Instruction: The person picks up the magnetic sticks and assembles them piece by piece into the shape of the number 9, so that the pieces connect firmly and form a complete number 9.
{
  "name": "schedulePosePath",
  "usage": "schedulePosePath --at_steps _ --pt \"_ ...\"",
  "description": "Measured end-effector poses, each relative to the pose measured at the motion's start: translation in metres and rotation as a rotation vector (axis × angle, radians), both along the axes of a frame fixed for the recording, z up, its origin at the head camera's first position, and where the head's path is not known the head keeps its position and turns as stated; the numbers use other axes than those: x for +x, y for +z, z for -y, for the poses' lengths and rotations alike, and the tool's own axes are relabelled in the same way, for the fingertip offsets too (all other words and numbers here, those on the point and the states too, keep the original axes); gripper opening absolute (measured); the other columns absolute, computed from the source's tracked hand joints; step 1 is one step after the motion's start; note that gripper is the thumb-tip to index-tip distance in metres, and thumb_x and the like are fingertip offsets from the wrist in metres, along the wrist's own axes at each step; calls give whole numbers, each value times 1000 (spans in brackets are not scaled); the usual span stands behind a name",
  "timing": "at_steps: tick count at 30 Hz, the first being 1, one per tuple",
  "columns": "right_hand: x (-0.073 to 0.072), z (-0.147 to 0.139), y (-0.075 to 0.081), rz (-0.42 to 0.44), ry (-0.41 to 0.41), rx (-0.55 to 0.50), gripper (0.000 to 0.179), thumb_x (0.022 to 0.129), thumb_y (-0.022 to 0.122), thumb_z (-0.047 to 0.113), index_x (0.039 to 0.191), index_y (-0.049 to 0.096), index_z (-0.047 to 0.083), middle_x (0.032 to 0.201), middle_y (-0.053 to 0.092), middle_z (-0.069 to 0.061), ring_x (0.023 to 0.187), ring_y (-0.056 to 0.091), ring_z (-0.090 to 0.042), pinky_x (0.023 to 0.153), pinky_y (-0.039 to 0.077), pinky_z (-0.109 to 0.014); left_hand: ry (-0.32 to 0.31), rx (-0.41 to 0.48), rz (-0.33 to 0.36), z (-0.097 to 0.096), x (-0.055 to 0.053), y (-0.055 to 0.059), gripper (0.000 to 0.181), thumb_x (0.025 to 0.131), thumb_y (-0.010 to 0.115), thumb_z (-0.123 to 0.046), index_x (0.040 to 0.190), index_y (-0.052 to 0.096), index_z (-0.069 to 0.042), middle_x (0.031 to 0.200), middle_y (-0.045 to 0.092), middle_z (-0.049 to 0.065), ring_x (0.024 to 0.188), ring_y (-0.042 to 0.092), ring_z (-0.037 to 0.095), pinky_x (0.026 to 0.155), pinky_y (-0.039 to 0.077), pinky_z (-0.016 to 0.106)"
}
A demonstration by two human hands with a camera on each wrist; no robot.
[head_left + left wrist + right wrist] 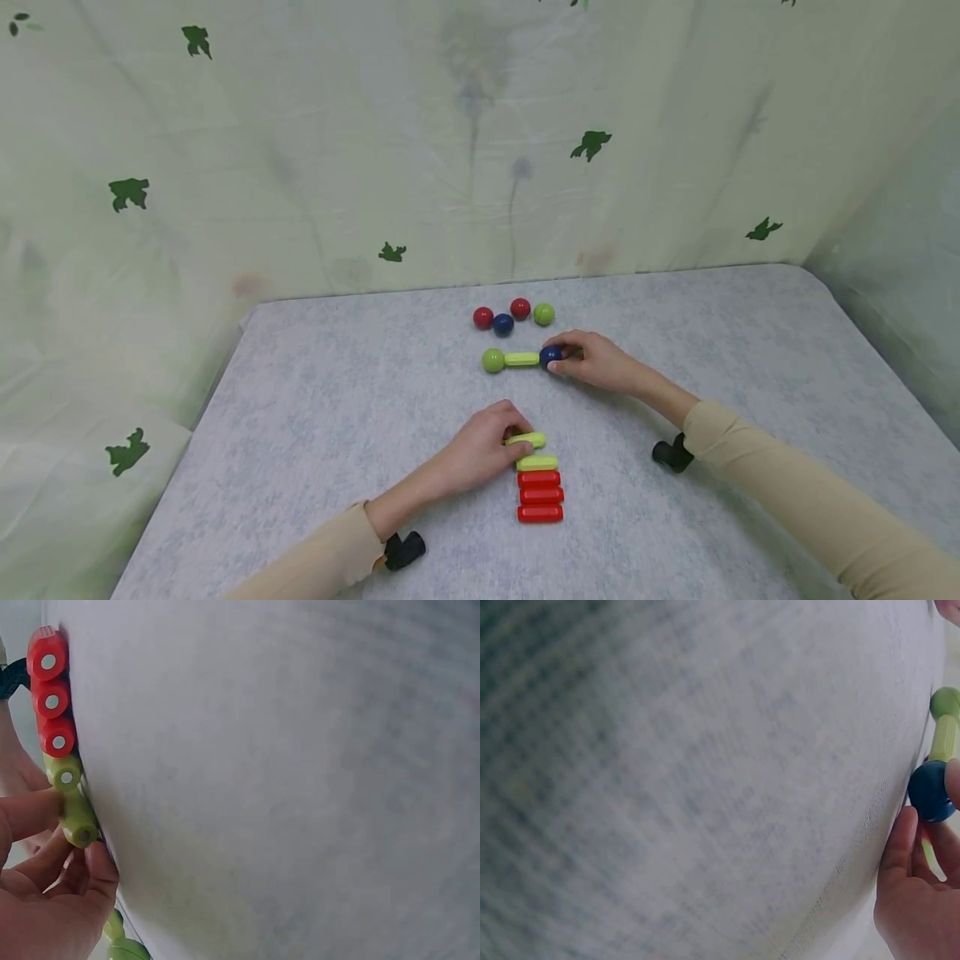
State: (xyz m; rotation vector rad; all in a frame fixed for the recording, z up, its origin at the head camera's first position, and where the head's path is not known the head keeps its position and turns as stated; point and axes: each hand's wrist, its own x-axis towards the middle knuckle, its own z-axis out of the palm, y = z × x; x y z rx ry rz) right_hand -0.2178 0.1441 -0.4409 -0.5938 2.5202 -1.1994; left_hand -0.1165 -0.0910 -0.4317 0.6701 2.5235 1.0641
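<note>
The right grip (596, 362) pinches a blue ball (548, 355) at the end of a yellow rod (522, 359), towards the table's (337, 375) far edge; the left grip (483, 446) pinches another, nearer the near edge. A crooked push could part the joint; a stray finger could scatter the row. Two red balls (483, 317), two blue, two green balls (492, 360); three yellow rods, three red rods (540, 496)
</note>
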Motion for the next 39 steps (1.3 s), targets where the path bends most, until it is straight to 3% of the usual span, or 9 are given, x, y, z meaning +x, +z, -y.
schedulePosePath --at_steps 7,15,22,28,39 --pt "1 1 -1 9 -7 -4 38 95 68 21 130 61 7 113 63 -6 100 56 -21 87 47 -38 57 59 47 8 -1 -3 14 95 65 -14 108 69 -13 92 60 -7 83 54 13 73 46 29" --pt "1 0 -1 22 -14 0 39 95 67 22 130 60 7 114 62 -7 100 55 -22 88 47 -38 144 138 95 22 -14 -2 16 94 66 -14 109 70 -11 91 65 -4 79 57 15 68 49 30" --pt "1 -1 -1 22 -9 1 39 95 67 21 130 60 6 113 62 -7 99 54 -22 86 46 -37 339 260 230 29 -27 0 23 90 70 -13 110 68 -3 92 68 3 79 62 16 67 52 29" --pt "1 0 -1 16 -3 -1 39 95 67 22 130 60 7 113 62 -6 99 55 -22 86 47 -37 487 344 294 31 -35 -1 26 91 70 -11 113 66 2 91 70 7 73 61 16 64 50 28" --pt "0 -2 -1 2 14 -5 40 94 68 21 130 60 5 115 63 -8 101 56 -22 87 47 -38 585 356 281 25 -45 0 29 90 71 -13 114 65 2 89 69 9 70 61 16 64 52 29"
